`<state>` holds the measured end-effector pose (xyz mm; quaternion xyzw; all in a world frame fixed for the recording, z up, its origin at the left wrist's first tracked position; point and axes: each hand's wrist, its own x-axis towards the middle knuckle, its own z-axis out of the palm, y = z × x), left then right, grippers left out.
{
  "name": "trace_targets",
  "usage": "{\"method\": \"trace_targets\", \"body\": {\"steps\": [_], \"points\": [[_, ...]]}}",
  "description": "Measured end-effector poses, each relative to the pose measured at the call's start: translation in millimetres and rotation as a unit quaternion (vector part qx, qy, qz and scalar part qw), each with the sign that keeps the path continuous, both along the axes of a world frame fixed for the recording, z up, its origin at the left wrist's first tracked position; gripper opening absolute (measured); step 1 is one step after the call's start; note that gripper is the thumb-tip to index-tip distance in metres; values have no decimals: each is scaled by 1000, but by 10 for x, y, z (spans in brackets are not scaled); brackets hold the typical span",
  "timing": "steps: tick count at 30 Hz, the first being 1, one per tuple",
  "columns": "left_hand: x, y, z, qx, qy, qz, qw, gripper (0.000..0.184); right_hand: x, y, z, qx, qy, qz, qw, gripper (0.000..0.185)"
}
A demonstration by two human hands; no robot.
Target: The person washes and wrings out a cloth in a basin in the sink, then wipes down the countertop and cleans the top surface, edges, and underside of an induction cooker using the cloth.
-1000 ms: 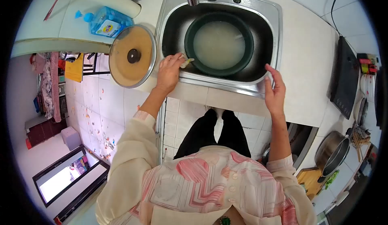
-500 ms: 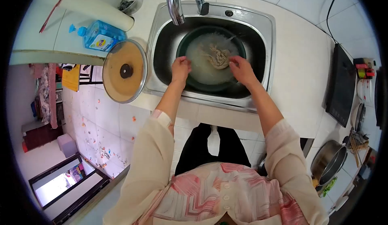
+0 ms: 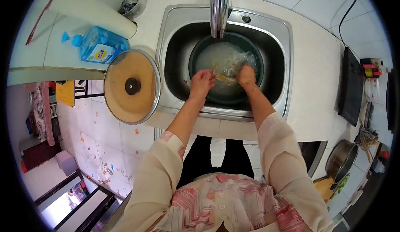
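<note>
A dark green basin (image 3: 229, 98) of cloudy water stands in the steel sink (image 3: 278, 71). In the water lies a wrinkled beige cloth-like bundle (image 3: 231, 70), blurred by splashing and ripples. My right hand (image 3: 246, 76) is bent down into the water at the bundle's right side, closed on part of it, its fingertips hidden. At the basin's left front, my left hand (image 3: 203, 82) hovers with loosely curled fingers apart, close to the bundle and holding nothing that I can see.
The faucet (image 3: 219, 15) hangs over the basin's back edge. Left of the sink are a glass lid (image 3: 116, 84), a blue detergent bottle (image 3: 100, 44) and a paper roll (image 3: 98, 13). A black flat panel (image 3: 351, 88) and a steel pot (image 3: 341, 161) stand on the right.
My right hand has gone from the bundle's edge down into the water, which now splashes. My left hand has moved inward from the basin's rim. The view has shifted, with the faucet now over the basin.
</note>
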<state>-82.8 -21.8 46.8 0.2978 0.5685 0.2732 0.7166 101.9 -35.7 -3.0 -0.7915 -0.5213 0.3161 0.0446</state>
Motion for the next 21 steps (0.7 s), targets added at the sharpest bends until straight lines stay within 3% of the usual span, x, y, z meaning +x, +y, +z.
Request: {"method": "trace_targets", "body": {"steps": [3, 5, 7, 9, 10, 11, 13, 17, 19, 20, 21], "points": [[38, 4, -79, -17, 4, -1, 1000, 31, -222, -58, -130, 19, -29, -25, 999, 18], [46, -20, -90, -31, 22, 3, 999, 32, -240, -100, -9, 14, -51, 118, 992, 21], [73, -48, -8, -77, 40, -2, 996, 37, -96, -77, 17, -51, -50, 77, 994, 23], [168, -65, -29, -94, 32, -13, 995, 41, -48, -110, -110, 38, 33, -4, 999, 23], [213, -71, -57, -113, 22, -23, 993, 45, -185, -79, 280, -24, 250, -184, 950, 23], [251, -34, -52, -113, 18, -19, 993, 45, -295, -110, 488, -24, 247, -180, 952, 23], [293, 40, -14, -186, -137, -1, 973, 47, -501, -287, 752, 97, 518, -277, 803, 28], [397, 82, 297, -185, -113, 41, 975, 36, -677, -518, 997, 206, 505, -175, 820, 26], [438, 51, 397, -147, -73, 17, 986, 38, -740, -470, 1087, 324, 381, -198, 843, 28], [473, 74, 353, -148, -71, 13, 986, 38, -708, -379, 1062, 335, 290, -180, 878, 30], [511, 91, 226, -155, -110, 32, 981, 38, -655, -304, 1013, 334, 290, -188, 877, 30]]}}
